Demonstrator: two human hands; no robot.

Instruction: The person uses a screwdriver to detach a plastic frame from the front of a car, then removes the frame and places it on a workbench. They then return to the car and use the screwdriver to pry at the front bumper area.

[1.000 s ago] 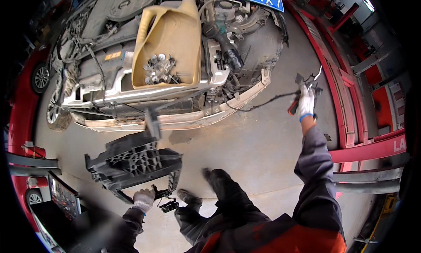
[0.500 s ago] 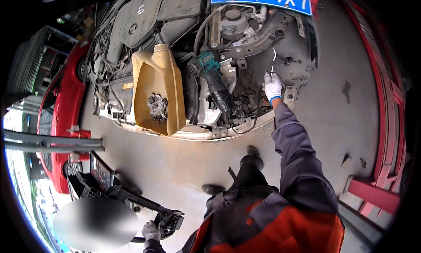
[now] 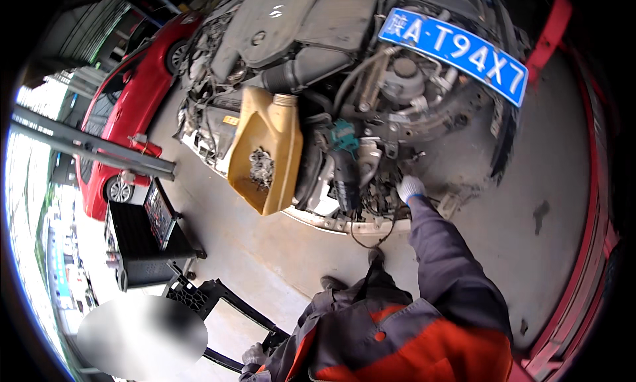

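My right hand [image 3: 412,188], in a white glove with a blue cuff, reaches into the front corner of the engine bay among dark wiring and connectors [image 3: 384,190]. Its fingers look closed, but what they hold is hidden. Low in the view, my gloved left hand [image 3: 254,355] is closed on the end of a long black plastic frame [image 3: 228,296]. A teal and black cordless power tool [image 3: 346,163] lies on the car's front, left of my right hand. Beside it rests a cut-open yellow jug [image 3: 288,157] containing small metal fasteners [image 3: 262,168].
A blue plate [image 3: 457,56] lies across the engine bay's right side. A black tool cart [image 3: 149,249] stands at left, near a red car [image 3: 122,110] and a grey lift post [image 3: 99,147]. Red lift rails [image 3: 589,249] run along the right.
My view has turned, so the car sits further right. My right hand has drawn closer to the wiring, and the thin white-tipped lead it held no longer shows. My left hand stays at the black frame.
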